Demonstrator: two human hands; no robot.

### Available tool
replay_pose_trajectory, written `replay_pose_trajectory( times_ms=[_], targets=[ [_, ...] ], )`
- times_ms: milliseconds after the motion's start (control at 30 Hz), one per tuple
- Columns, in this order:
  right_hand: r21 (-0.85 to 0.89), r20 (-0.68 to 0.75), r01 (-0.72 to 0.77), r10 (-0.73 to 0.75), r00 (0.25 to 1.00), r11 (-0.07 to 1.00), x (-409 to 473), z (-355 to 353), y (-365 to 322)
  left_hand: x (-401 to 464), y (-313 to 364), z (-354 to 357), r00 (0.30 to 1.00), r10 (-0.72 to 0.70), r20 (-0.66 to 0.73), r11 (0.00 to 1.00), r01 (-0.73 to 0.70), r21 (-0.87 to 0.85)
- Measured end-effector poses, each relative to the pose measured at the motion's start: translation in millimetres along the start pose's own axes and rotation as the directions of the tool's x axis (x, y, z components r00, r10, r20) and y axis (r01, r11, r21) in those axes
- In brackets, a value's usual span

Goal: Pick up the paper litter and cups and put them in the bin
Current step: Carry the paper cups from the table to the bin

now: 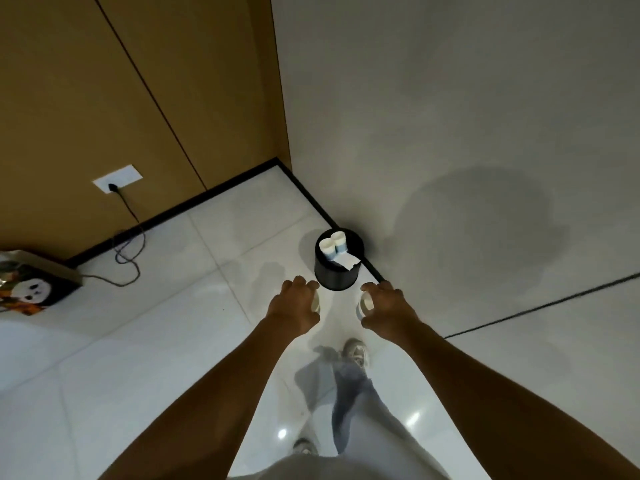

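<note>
A black round bin (337,275) stands on the white tile floor against the grey wall. Two white paper cups (333,246) with blue bands sit upright inside it, and a white scrap of paper (347,262) lies over its rim. My left hand (294,304) is closed around a white paper cup (316,301), just short of the bin on its left. My right hand (386,304) grips another white paper cup (365,303), just short of the bin on its right. Both hands hover above the floor, apart from the bin.
A brown panelled wall with a white socket (117,178) and a trailing black cable (130,251) is at the left. A printed bag (33,284) lies on the floor at far left. My legs and shoes (355,353) are below my arms.
</note>
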State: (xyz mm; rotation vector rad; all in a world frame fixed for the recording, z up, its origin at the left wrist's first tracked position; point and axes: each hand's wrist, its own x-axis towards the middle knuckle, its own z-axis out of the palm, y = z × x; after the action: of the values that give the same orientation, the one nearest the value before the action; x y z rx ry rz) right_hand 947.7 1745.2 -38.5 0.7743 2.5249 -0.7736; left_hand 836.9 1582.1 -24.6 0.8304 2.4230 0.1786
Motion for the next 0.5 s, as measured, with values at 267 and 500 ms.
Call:
replay_pose_trajectory(
  times_ms=[267, 500],
  targets=[
    [-0.171, 0.081, 0.068, -0.054, 0.995, 0.983, 144.6, -86.2, 5.4, 120.9, 19.2, -59.2, 0.986, -0.163, -0.046, 0.975, 0.154, -0.161],
    [-0.281, 0.182, 0.222, -0.175, 0.968, 0.934, 245.4, -111.1, -12.4, 191.3, -2.8, -74.7, 0.964, -0.267, 0.012, 0.937, 0.262, -0.232]
  ],
)
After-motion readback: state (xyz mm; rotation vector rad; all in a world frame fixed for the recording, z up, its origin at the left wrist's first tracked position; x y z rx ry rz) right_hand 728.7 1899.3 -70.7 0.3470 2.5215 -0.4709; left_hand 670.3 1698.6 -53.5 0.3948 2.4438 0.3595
